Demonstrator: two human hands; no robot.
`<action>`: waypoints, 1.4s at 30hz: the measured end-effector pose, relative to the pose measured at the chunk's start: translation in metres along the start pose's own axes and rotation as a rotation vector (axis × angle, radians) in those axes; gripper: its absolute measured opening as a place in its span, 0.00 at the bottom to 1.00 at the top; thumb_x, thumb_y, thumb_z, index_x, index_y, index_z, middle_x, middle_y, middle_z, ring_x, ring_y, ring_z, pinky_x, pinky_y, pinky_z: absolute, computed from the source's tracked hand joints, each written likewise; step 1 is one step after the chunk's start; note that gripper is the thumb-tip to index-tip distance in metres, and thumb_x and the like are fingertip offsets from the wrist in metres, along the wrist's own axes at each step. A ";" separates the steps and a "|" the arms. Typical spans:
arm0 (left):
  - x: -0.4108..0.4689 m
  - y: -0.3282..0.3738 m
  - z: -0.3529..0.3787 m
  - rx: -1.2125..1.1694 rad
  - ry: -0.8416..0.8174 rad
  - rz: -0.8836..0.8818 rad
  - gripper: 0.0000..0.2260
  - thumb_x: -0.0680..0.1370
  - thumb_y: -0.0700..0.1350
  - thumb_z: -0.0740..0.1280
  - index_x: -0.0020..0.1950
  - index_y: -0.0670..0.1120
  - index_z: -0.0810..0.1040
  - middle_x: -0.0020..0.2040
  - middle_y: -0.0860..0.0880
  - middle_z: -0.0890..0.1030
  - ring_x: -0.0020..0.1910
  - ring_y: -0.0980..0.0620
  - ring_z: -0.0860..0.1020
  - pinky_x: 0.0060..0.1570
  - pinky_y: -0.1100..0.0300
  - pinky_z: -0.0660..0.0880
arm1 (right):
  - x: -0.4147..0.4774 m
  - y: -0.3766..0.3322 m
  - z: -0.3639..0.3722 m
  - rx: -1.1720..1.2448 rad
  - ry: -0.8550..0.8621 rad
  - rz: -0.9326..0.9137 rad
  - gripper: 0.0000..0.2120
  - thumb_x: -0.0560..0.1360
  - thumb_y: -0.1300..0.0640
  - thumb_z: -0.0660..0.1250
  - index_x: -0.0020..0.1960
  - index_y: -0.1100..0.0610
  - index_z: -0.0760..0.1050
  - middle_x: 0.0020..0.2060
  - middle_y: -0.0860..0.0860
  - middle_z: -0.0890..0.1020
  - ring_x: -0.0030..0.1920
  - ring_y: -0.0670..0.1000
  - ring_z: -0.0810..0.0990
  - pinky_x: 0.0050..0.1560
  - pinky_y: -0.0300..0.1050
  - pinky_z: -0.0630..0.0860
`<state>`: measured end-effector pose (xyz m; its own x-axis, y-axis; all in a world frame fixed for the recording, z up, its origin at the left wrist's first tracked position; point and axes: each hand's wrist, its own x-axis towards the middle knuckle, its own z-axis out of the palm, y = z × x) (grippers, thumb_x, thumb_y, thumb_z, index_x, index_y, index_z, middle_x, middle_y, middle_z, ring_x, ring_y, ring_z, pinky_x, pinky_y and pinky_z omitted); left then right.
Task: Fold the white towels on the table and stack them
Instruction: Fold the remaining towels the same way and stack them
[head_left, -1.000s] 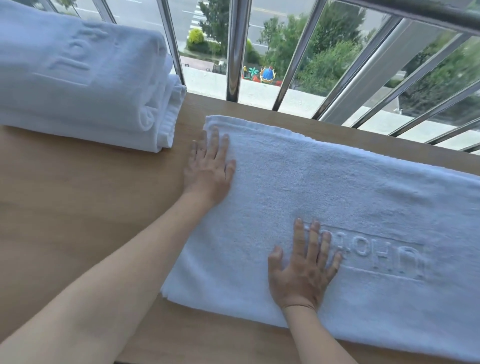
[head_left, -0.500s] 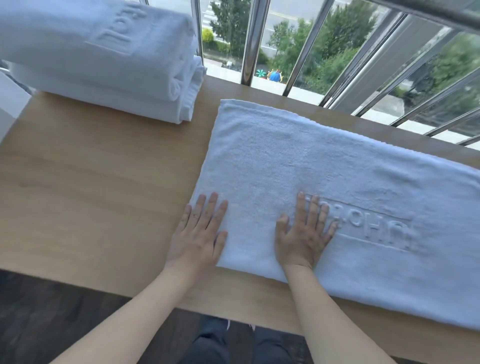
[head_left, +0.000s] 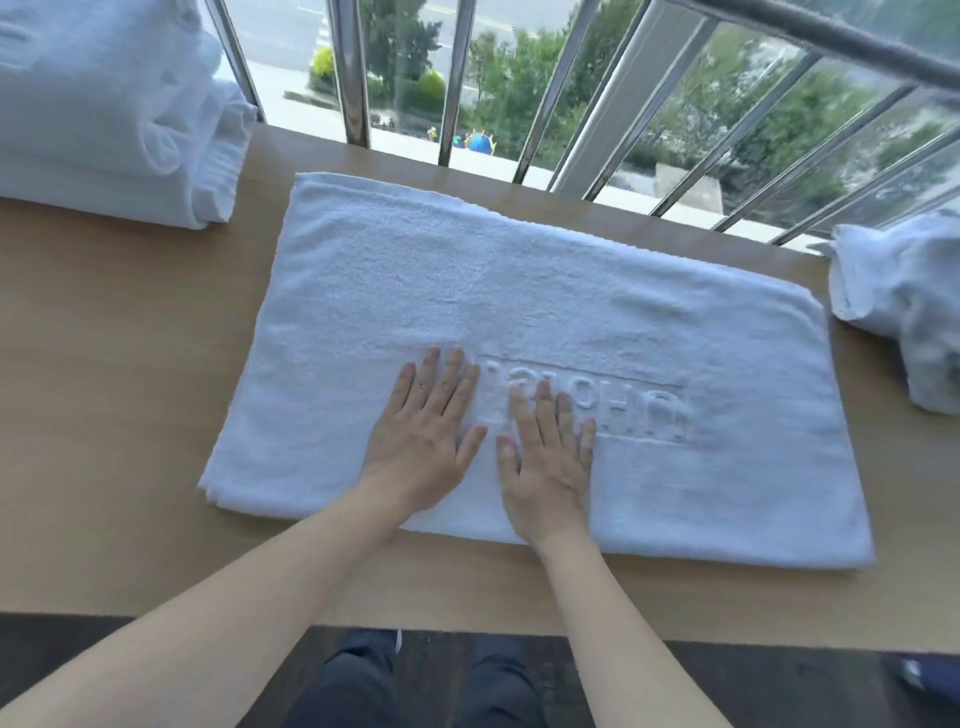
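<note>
Partly folded white towel (head_left: 519, 291) flat across the middle of the wooden table (head_left: 104, 415), embossed lettering (head_left: 623, 410) facing up, long edge parallel to the window railing (head_left: 571, 93). Left hand (head_left: 423, 441) and right hand (head_left: 545, 457) side by side on the towel's near half, palms down, fingers stretched out and slightly spread, gripping nothing, right fingertips over the lettering. Stack of folded towels (head_left: 104, 130) at the far left corner, crumpled towel (head_left: 904, 301) at the right edge, both apart from the flat one.

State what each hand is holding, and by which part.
Nothing is held. Left hand and right hand lie flat, palms down, on the towel.
</note>
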<state>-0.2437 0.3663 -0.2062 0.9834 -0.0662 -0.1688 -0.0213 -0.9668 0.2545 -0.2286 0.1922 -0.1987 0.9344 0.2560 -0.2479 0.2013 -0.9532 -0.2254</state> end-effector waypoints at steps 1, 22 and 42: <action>0.007 0.012 0.003 0.007 -0.007 0.010 0.32 0.81 0.62 0.36 0.82 0.47 0.38 0.81 0.50 0.34 0.78 0.47 0.31 0.77 0.49 0.32 | 0.000 0.013 -0.003 -0.011 -0.001 0.012 0.27 0.82 0.41 0.42 0.79 0.39 0.37 0.79 0.42 0.35 0.78 0.45 0.31 0.77 0.56 0.31; 0.211 0.303 0.041 0.081 -0.083 0.391 0.31 0.83 0.61 0.42 0.82 0.49 0.40 0.82 0.50 0.40 0.79 0.48 0.33 0.78 0.49 0.35 | 0.000 0.326 -0.079 0.084 0.223 0.404 0.31 0.80 0.39 0.44 0.81 0.46 0.53 0.81 0.51 0.52 0.81 0.52 0.48 0.79 0.56 0.42; 0.344 0.424 0.031 -0.217 0.143 0.017 0.35 0.71 0.58 0.72 0.74 0.51 0.63 0.70 0.49 0.64 0.69 0.45 0.63 0.67 0.53 0.62 | -0.017 0.395 -0.139 1.458 -0.115 0.441 0.08 0.75 0.50 0.72 0.53 0.49 0.82 0.48 0.53 0.86 0.50 0.56 0.85 0.49 0.49 0.80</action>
<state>0.0798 -0.0743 -0.1856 0.9991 -0.0311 -0.0300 -0.0140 -0.8894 0.4569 -0.1243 -0.2108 -0.1523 0.7995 0.0796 -0.5954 -0.5980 0.0122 -0.8014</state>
